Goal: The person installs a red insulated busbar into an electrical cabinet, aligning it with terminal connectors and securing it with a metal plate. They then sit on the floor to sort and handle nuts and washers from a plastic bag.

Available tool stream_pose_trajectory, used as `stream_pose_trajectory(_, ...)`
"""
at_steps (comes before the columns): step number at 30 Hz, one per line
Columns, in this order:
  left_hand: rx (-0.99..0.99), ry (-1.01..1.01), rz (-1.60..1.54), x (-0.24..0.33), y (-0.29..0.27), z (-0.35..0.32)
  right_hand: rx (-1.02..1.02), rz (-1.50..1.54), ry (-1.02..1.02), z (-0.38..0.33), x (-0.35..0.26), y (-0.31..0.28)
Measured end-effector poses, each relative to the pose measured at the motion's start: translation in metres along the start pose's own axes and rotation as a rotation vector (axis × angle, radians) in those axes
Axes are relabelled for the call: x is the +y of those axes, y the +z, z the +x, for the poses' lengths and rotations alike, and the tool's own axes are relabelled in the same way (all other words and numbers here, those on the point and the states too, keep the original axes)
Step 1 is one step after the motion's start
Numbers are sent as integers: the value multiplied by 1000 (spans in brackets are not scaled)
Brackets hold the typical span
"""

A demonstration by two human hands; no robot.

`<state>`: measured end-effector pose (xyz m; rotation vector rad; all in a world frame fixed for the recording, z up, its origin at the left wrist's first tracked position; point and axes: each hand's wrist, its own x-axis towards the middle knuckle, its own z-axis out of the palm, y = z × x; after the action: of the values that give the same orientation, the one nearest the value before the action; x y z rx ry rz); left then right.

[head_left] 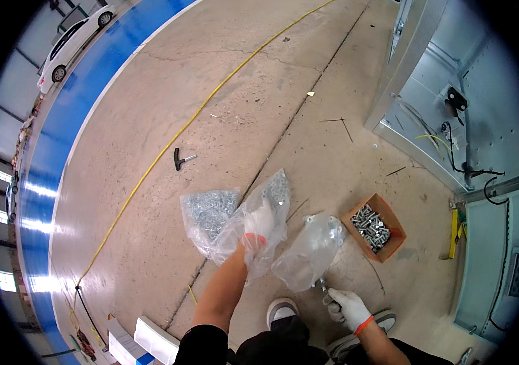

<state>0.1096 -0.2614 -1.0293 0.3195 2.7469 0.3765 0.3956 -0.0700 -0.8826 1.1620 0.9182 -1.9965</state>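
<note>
My left hand (258, 226), in a white glove with a red cuff, is pushed inside a clear plastic bag (270, 201) of small metal fasteners. A second clear bag (208, 213) full of fasteners lies just to its left on the floor. My right hand (346, 307), gloved the same way, is closed around a small metal piece, seemingly a bolt, low near my shoes. A third clear bag (309, 250), nearly empty, lies between the two hands, just above the right one.
A small cardboard box (376, 228) of bolts sits right of the bags. A black T-handle tool (180, 159) lies farther out on the concrete. A yellow cable (168, 146) runs across the floor. An open metal cabinet (448, 121) with wiring stands at right. White boxes (150, 340) lie at lower left.
</note>
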Motion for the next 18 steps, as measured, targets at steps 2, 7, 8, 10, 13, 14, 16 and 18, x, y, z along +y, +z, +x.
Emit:
stream_pose_trajectory(2, -32, 64, 62, -1, 2, -4, -11, 6, -6, 1, -1, 1)
stream_pose_trajectory(7, -133, 74, 131, -1, 1, -5, 3, -14, -24, -9, -4, 13)
stream_pose_trajectory(8, -145, 58, 123, -1, 6, -6, 1, -36, -32, -9, -2, 13)
stream_pose_trajectory(10, -79, 150, 262, -30, 17, -12, -14, -53, -36, -6, 5, 12)
stream_pose_trajectory(13, 102, 108, 9, -43, 18, -54, -29, -56, -22, -5, 5, 8)
stream_pose_trajectory(14, 141, -155, -543, -19, -28, -81, -45, -10, -44, -1, 1, 5)
stream_pose_trajectory(16, 406, -109, -774, -33, -50, -139, -99, 87, -45, 5, 4, 12)
stream_pose_trajectory(18, 233, -301, -1222, -24, -101, -201, -167, 210, -36, 13, -5, 33)
